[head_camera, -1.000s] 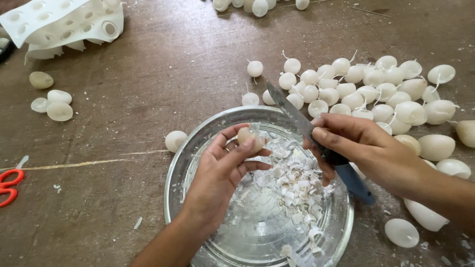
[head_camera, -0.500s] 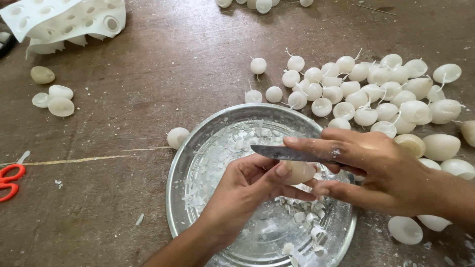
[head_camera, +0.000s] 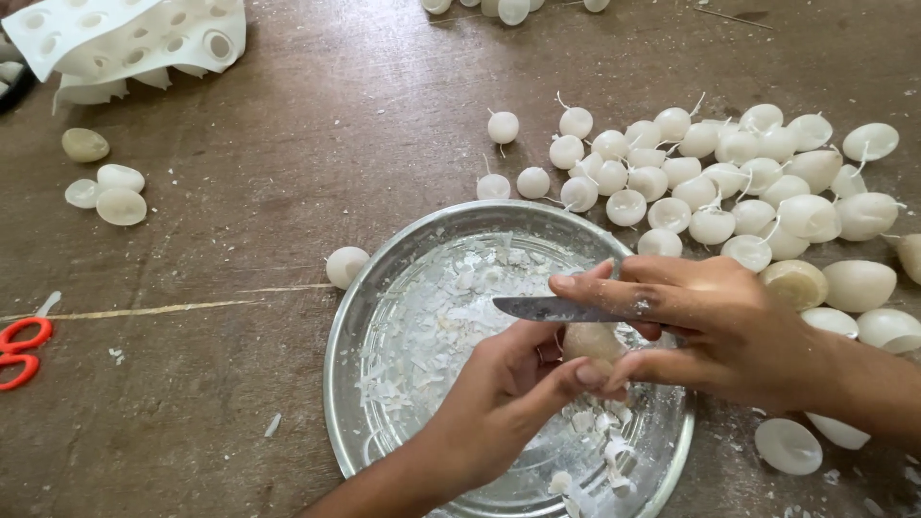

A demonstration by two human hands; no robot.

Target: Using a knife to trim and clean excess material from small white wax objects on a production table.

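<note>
Two hands: our left hand (head_camera: 499, 403) pinches the candle (head_camera: 593, 342); our right hand (head_camera: 715, 321) grips the knife (head_camera: 561, 309).
Risk: blade slips, nicks our thumb over the pan (head_camera: 345, 403).

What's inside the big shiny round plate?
The metal plate holds lots of white wax shavings scattered over its bottom. The left hand and right hand, holding a small wax ball and a knife, cover part of it.

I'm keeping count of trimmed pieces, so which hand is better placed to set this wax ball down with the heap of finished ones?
Probably the left hand: its fingers grip the wax ball, while the right hand holds the knife.
</note>
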